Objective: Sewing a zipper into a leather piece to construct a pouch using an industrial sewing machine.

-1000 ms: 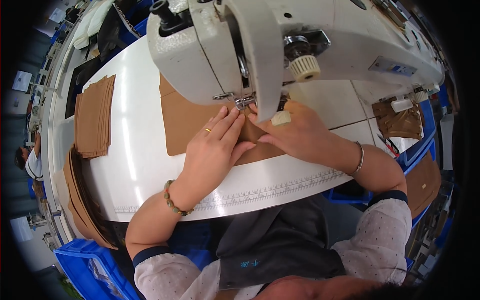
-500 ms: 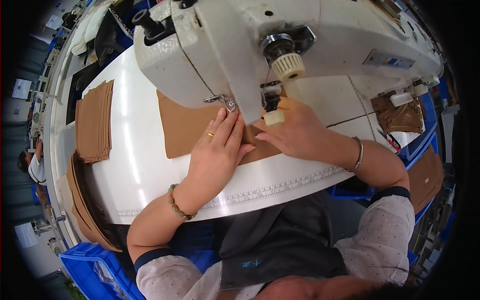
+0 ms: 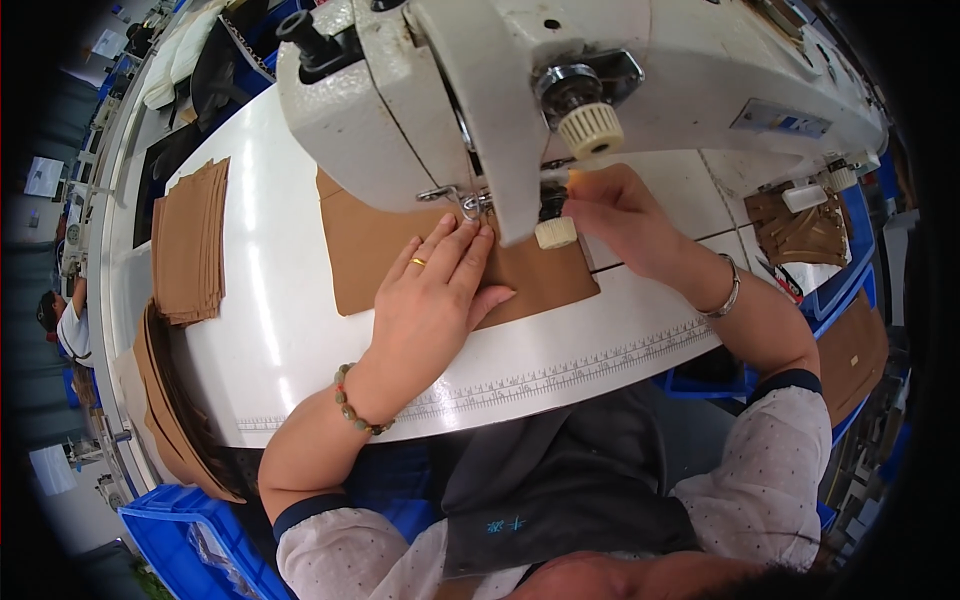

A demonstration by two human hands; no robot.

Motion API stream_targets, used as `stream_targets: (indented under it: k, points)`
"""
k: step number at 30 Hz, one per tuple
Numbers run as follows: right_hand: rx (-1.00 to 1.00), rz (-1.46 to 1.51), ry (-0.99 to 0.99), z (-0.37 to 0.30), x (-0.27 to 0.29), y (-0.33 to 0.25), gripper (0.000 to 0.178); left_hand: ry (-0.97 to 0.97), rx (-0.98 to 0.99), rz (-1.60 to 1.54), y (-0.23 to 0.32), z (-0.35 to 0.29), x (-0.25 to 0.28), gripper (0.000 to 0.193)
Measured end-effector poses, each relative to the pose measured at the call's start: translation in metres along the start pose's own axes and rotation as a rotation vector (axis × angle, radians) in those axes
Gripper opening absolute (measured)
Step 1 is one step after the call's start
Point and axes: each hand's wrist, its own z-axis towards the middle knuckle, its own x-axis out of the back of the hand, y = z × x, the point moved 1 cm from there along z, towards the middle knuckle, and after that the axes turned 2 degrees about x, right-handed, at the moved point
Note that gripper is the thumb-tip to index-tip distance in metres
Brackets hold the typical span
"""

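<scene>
Fingers (image 3: 462, 250) of the left hand (image 3: 428, 290) lie extended and slightly spread, flat on the brown sheet (image 3: 540, 275) rather than closed around it. The sheet rests on the white surface (image 3: 280, 310), partly beneath the sewing machine (image 3: 375, 110). Those of the right hand (image 3: 630, 225) curl just beside the lower cream knob (image 3: 556, 234); whether they hold anything, I cannot tell.

Sewing machine (image 3: 345, 115) in the way; top cut off by upper edge.
Its head covers the upper middle of the brown panel (image 3: 365, 255); needle point can't be made out. Left hand (image 3: 428, 285) hides more of the panel. Right hand (image 3: 628, 222): fingertips partly lost near the cream knob (image 3: 556, 234), grip unclear. Far-left person (image 3: 73, 330) too small to read.
</scene>
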Motion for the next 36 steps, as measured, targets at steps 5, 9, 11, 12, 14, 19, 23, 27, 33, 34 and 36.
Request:
stream_targets:
  k: [5,9,11,12,14,19,23,27,33,34,36]
  points:
    - [0.595,-1.364,-0.092,0.002,-0.014,0.007,0.026,0.003,0.046,-0.094,-0.002,0.000,0.000,0.069]
    - [0.593,-1.363,-0.130,0.004,-0.016,0.014,0.031,-0.038,0.015,-0.151,-0.001,0.000,0.011,0.075]
    - [0.655,-1.427,-0.118,0.002,-0.016,0.011,0.028,-0.100,-0.029,-0.154,0.000,-0.001,0.017,0.072]
    - [0.657,-1.425,-0.117,-0.001,-0.016,0.009,0.028,-0.095,-0.026,-0.155,0.001,-0.002,0.021,0.072]
    - [0.907,-1.377,-0.137,-0.012,-0.021,0.003,0.028,-0.178,-0.068,-0.120,0.001,-0.003,0.024,0.066]
    - [1.153,-1.272,-0.532,-0.041,-0.047,0.004,0.022,-0.086,-0.055,-0.124,-0.002,0.006,0.018,0.055]
    - [1.054,-1.476,-0.304,-0.032,-0.045,0.016,0.017,-0.033,0.269,-0.456,-0.013,0.012,0.019,0.028]
    - [0.696,-1.670,-0.144,-0.015,-0.032,0.024,0.041,-0.052,0.356,-0.555,-0.016,0.013,0.025,0.027]
    - [0.674,-1.556,-0.123,-0.014,-0.035,0.023,0.028,-0.057,0.350,-0.559,-0.017,0.011,0.022,0.030]
    - [0.674,-1.557,-0.122,-0.014,-0.035,0.023,0.028,-0.042,0.241,-0.507,-0.015,0.011,0.021,0.034]
    - [0.659,-1.508,-0.122,-0.014,-0.034,0.022,0.033,-0.027,0.128,-0.452,-0.011,0.009,0.021,0.039]
